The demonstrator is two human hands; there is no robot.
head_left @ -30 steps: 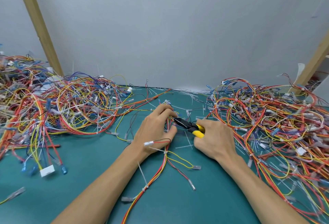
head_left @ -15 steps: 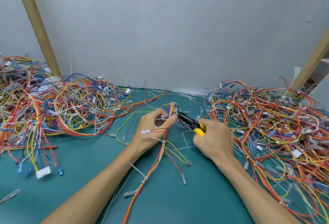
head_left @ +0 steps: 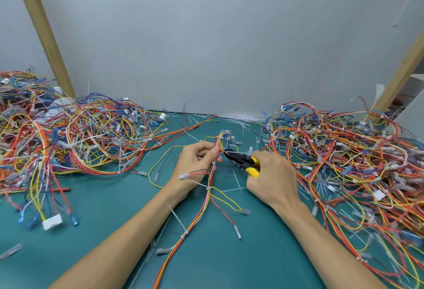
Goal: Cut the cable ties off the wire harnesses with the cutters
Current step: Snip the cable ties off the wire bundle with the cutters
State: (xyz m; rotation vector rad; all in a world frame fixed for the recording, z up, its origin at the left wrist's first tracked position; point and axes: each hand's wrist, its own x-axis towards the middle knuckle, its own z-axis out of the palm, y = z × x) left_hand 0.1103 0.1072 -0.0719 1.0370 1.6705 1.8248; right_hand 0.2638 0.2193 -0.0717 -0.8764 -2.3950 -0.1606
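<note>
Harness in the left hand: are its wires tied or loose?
Tied: white cable ties bind the harness below the left hand.

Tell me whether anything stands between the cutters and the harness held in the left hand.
Nothing visible does. The cutters in the right hand have their black nose right at the harness that the left hand pinches; only that hand's thumb tip sits close beside the nose.

Two hands, one pair of cutters
</note>
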